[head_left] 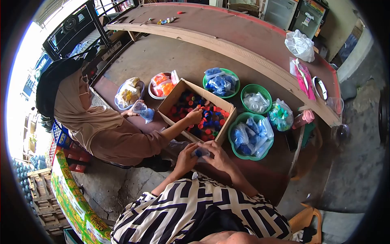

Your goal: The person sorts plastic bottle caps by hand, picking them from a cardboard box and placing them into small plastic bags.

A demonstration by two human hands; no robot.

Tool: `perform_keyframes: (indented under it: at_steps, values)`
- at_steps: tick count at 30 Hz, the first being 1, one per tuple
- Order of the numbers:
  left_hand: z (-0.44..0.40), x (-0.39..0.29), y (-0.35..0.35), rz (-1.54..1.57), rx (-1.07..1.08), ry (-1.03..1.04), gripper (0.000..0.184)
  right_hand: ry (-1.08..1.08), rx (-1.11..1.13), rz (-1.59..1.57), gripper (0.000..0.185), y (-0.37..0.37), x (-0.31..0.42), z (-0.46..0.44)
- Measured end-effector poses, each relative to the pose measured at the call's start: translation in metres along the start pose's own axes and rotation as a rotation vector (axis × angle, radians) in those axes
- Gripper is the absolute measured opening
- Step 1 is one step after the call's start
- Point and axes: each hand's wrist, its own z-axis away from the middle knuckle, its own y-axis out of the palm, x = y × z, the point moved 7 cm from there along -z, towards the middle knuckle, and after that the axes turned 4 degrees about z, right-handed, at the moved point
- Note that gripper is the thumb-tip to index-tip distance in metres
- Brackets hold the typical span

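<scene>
My left hand (187, 159) and my right hand (216, 156) are together at the table's near edge, fingers closed around a small clear plastic bag (202, 153) with something dark blue inside. Just beyond them stands an open cardboard box (172, 100) of red and dark blue caps (208, 118). To its right, a green basket (231, 143) holds bags of blue pieces. A co-worker's hand (195, 116) reaches into the box from the left, while their other hand (131, 112) is at a clear bag (144, 112).
Behind the box are bowls with yellow (119, 97), orange (153, 92) and blue bagged pieces (237, 91). Smaller baskets (268, 106) stand at right. A long wooden rail (203, 37) crosses the table. The co-worker (118, 142) sits close on the left.
</scene>
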Motion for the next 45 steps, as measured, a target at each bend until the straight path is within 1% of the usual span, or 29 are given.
perform_keyframes:
  at_steps: [1, 2, 3, 4, 6, 8, 9, 10, 12, 13, 15, 18, 19, 20, 22, 23, 26, 27, 29, 30, 32, 33, 35, 37, 38, 40, 42, 44, 45]
  values:
    - [0.002, -0.005, -0.003, 0.0, 0.001, -0.002, 0.052, 0.04, -0.038, -0.045, 0.044, -0.005, -0.006, -0.002]
    - [0.005, -0.005, -0.007, 0.043, 0.002, -0.085, 0.051, 0.081, -0.073, -0.09, 0.045, -0.008, -0.013, -0.005]
    - [0.007, -0.001, -0.009, 0.087, 0.001, -0.167, 0.049, 0.177, -0.107, -0.143, 0.04, -0.008, -0.031, -0.006]
    - [0.009, 0.003, -0.01, 0.09, -0.004, -0.171, 0.049, 0.179, -0.146, -0.084, 0.031, -0.013, -0.043, -0.012]
    - [0.014, 0.007, -0.016, -0.02, -0.037, -0.086, 0.05, 0.255, -0.201, -0.084, 0.023, -0.016, -0.084, -0.022]
    - [0.019, 0.006, -0.021, 0.001, -0.052, -0.126, 0.05, 0.262, -0.225, 0.024, 0.019, -0.019, -0.112, -0.038]
    - [0.022, 0.008, -0.023, 0.019, -0.058, -0.167, 0.051, 0.18, -0.232, 0.102, 0.02, -0.014, -0.131, -0.048]
    - [0.024, 0.01, -0.024, 0.018, -0.065, -0.167, 0.051, 0.188, -0.208, 0.121, 0.021, -0.009, -0.144, -0.057]
    - [0.028, 0.016, -0.026, 0.121, -0.117, -0.166, 0.051, 0.223, -0.103, 0.285, 0.022, 0.0, -0.167, -0.078]
    - [0.03, 0.021, -0.026, 0.12, -0.137, -0.152, 0.051, 0.218, -0.1, 0.285, 0.022, 0.002, -0.173, -0.088]
    - [0.032, 0.029, -0.026, 0.172, -0.171, -0.158, 0.051, 0.31, -0.01, 0.379, 0.02, 0.011, -0.189, -0.105]
    - [0.035, 0.025, -0.03, 0.186, -0.187, -0.185, 0.052, 0.32, 0.032, 0.407, 0.022, 0.024, -0.212, -0.131]
    - [0.035, 0.025, -0.032, 0.185, -0.197, -0.185, 0.052, 0.329, 0.056, 0.428, 0.026, 0.032, -0.228, -0.143]
    - [0.036, 0.025, -0.033, 0.152, -0.199, -0.167, 0.052, 0.319, 0.06, 0.428, 0.026, 0.034, -0.229, -0.154]
    - [0.039, 0.024, -0.034, 0.117, -0.21, -0.152, 0.052, 0.318, 0.146, 0.486, 0.036, 0.044, -0.23, -0.171]
    - [0.041, 0.024, -0.034, 0.139, -0.209, -0.177, 0.051, 0.325, 0.135, 0.524, 0.043, 0.046, -0.228, -0.177]
    - [0.045, 0.029, -0.035, 0.176, -0.225, -0.222, 0.05, 0.28, 0.118, 0.593, 0.047, 0.049, -0.219, -0.19]
    - [0.047, 0.029, -0.034, 0.179, -0.195, -0.239, 0.051, 0.274, 0.124, 0.59, 0.047, 0.053, -0.227, -0.194]
    - [0.049, 0.028, -0.033, 0.184, -0.169, -0.265, 0.052, 0.154, 0.146, 0.772, 0.032, 0.063, -0.244, -0.198]
    - [0.049, 0.026, -0.034, 0.205, -0.203, -0.26, 0.052, 0.151, 0.154, 0.769, 0.032, 0.063, -0.241, -0.199]
    - [0.051, 0.028, -0.034, 0.232, -0.237, -0.259, 0.051, 0.328, 0.24, 0.629, 0.025, 0.058, -0.249, -0.196]
    - [0.051, 0.032, -0.034, 0.24, -0.249, -0.264, 0.052, 0.277, 0.154, 0.607, 0.021, 0.054, -0.247, -0.191]
    - [0.048, 0.038, -0.033, 0.251, -0.25, -0.261, 0.052, 0.241, 0.172, 0.585, 0.022, 0.051, -0.253, -0.181]
    - [0.042, 0.037, -0.033, 0.17, -0.239, -0.204, 0.052, 0.169, 0.186, 0.541, 0.022, 0.051, -0.265, -0.173]
    - [0.039, 0.035, -0.032, 0.169, -0.228, -0.196, 0.052, 0.177, 0.175, 0.544, 0.022, 0.05, -0.276, -0.167]
    - [0.032, 0.026, -0.032, 0.111, -0.216, -0.158, 0.052, 0.277, 0.247, 0.444, 0.021, 0.045, -0.268, -0.158]
    - [0.026, 0.014, -0.033, 0.099, -0.201, -0.138, 0.053, 0.285, 0.269, 0.463, 0.023, 0.039, -0.261, -0.155]
    - [0.023, 0.01, -0.033, 0.089, -0.189, -0.12, 0.053, 0.369, 0.27, 0.266, 0.026, 0.038, -0.262, -0.151]
    - [0.022, 0.01, -0.033, 0.077, -0.191, -0.1, 0.053, 0.371, 0.267, 0.268, 0.026, 0.037, -0.258, -0.149]
